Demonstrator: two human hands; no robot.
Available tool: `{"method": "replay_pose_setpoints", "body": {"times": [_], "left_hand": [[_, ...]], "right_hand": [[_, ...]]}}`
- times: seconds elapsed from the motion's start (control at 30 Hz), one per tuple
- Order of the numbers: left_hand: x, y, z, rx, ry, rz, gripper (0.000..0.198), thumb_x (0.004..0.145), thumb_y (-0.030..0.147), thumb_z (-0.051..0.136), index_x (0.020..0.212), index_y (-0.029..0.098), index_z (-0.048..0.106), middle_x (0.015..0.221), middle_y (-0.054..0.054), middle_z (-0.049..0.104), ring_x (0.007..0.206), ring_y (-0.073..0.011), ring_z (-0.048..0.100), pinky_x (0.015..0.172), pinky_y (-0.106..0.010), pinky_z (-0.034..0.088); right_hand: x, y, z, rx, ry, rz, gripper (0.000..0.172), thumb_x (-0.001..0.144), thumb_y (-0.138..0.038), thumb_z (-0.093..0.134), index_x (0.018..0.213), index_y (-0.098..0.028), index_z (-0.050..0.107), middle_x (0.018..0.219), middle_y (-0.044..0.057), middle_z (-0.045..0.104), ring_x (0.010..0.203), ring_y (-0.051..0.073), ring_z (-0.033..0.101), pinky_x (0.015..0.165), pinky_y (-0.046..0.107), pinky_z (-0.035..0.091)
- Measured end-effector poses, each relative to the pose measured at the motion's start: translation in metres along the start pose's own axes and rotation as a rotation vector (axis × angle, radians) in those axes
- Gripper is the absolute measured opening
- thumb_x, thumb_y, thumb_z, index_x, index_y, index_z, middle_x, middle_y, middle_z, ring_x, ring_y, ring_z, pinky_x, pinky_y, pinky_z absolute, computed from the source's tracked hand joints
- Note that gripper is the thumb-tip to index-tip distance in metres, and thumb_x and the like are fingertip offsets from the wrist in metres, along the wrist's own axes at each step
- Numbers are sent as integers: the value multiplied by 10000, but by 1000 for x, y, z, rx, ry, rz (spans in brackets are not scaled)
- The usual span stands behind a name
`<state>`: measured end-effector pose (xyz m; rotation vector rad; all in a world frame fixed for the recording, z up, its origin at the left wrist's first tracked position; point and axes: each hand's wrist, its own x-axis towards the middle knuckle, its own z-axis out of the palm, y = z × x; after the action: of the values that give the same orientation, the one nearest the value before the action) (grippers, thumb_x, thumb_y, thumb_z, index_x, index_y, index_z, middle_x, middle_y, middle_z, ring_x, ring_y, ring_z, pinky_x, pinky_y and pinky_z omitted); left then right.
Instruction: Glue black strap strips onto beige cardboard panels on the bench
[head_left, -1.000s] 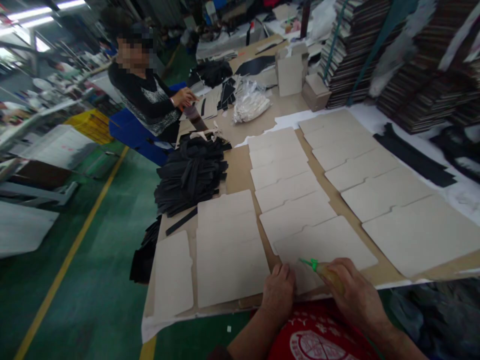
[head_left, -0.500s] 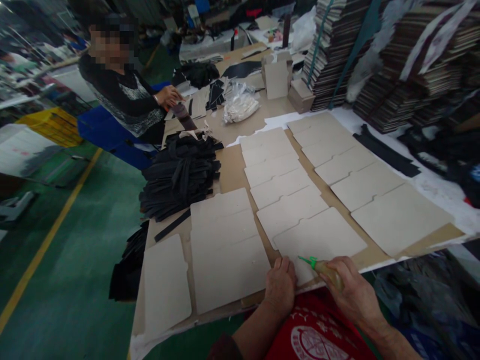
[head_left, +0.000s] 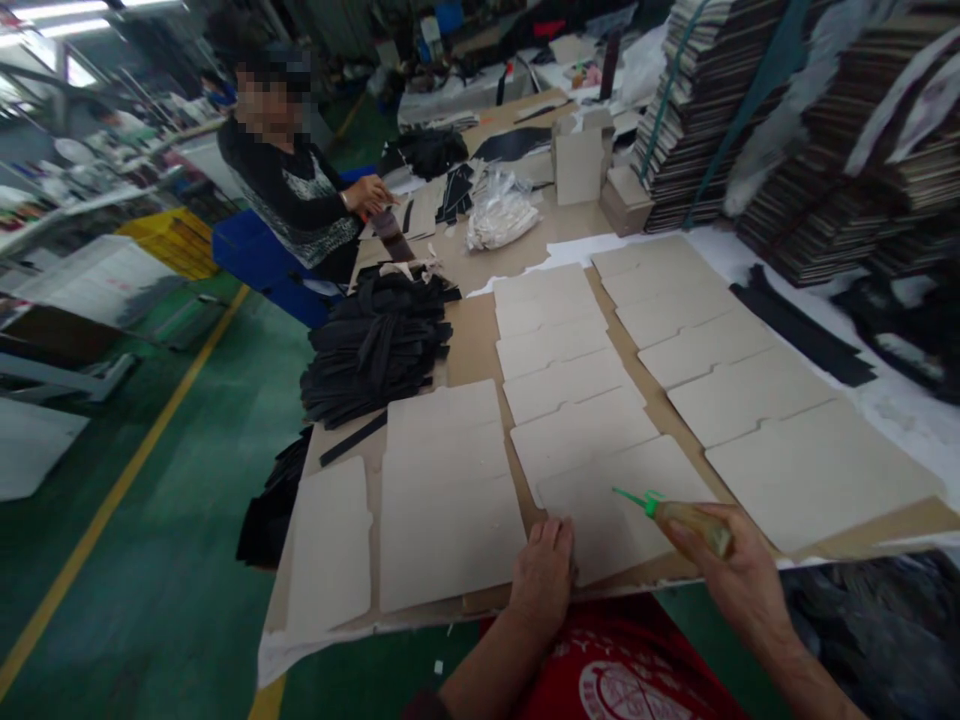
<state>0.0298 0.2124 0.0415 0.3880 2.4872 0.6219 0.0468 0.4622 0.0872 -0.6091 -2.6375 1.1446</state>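
My right hand [head_left: 739,570] is wrapped round a hand tool [head_left: 694,525] with a thin green tip and a yellowish-brown body; its exact kind is unclear. The tip points left, over the nearest beige cardboard panel [head_left: 622,500] of the middle column. My left hand [head_left: 545,575] rests on the lower left edge of that panel, fingers close together and lying on it. More overlapping panels form a left column [head_left: 450,530] and a right column [head_left: 817,470]. One single panel [head_left: 330,545] lies at the table's left corner.
A heap of black strips [head_left: 379,345] lies at the table's left edge. Tall bundled stacks [head_left: 712,100] stand at the back right, near black strips [head_left: 802,325]. A clear plastic bag [head_left: 502,215] lies further back. A co-worker [head_left: 300,190] stands across at the left.
The view has shifted left. My right hand has moved right and drawn the tool away from my left hand. My left hand stays on the panel's edge.
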Motion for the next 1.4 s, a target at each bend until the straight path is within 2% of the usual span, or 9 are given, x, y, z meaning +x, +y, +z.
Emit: {"method": "replay_pose_setpoints", "body": {"times": [0.13,0.2,0.27,0.47,0.63,0.8,1.03,1.2,1.4], "left_hand": [[10,13,-10,44,-61,-129,855,809,143,660,1558,119,249,1659,-118,220,1474,-299,300,1224,-373,301],[15,20,-17,75,-104,-156,897,782,137,701,1555,97,246,1670,-133,173,1492,-308,273,1224,-366,304],[19,25,-21,104,-124,-177,900,761,131,733,1540,93,285,1668,-137,178,1484,-315,292,1207,-363,338],[24,29,-21,141,-91,-212,882,736,132,787,1510,126,365,1666,-125,196,1463,-309,341,1193,-356,368],[24,29,-18,138,-93,-226,892,719,137,811,1503,143,385,1667,-120,192,1470,-302,334,1194,-348,367],[24,25,-15,112,-72,-224,887,713,128,806,1500,138,396,1667,-113,198,1471,-302,330,1206,-341,346],[24,20,-10,78,-46,-216,893,693,109,805,1494,168,415,1671,-91,194,1468,-307,334,1194,-342,363],[25,21,-13,76,-51,-202,900,679,117,823,1486,143,427,1671,-102,187,1453,-328,354,1192,-370,372],[26,18,-11,66,-42,-199,894,676,125,828,1479,174,437,1669,-91,202,1459,-309,350,1196,-365,367]], "right_hand": [[25,15,-48,-7,84,273,623,658,-729,681,986,-205,612,854,67,659,758,274,622,699,433,520],[32,26,-65,-36,79,271,632,643,-751,678,977,-218,618,882,76,664,790,288,622,728,454,514],[36,38,-73,-62,40,193,603,670,-754,663,968,-231,620,916,79,663,822,290,620,752,458,511],[44,64,-62,-166,-80,-170,504,841,-706,547,1008,-233,587,1013,79,611,881,264,625,740,409,518],[53,71,-52,-253,-122,-313,433,905,-649,514,1030,-238,566,1018,67,599,837,234,635,663,365,522],[61,63,-58,-398,-153,-453,288,959,-498,498,1069,-239,559,1047,80,586,860,240,630,669,380,539],[65,63,-71,-427,-219,-436,262,957,-478,500,1067,-247,556,1021,72,586,812,234,629,654,402,546],[60,67,-65,-356,-252,-402,281,952,-513,520,1054,-253,552,1027,58,585,824,213,629,675,374,541],[58,58,-51,-242,-147,-343,361,908,-580,542,997,-234,592,1000,70,609,865,234,636,689,365,534]]}}
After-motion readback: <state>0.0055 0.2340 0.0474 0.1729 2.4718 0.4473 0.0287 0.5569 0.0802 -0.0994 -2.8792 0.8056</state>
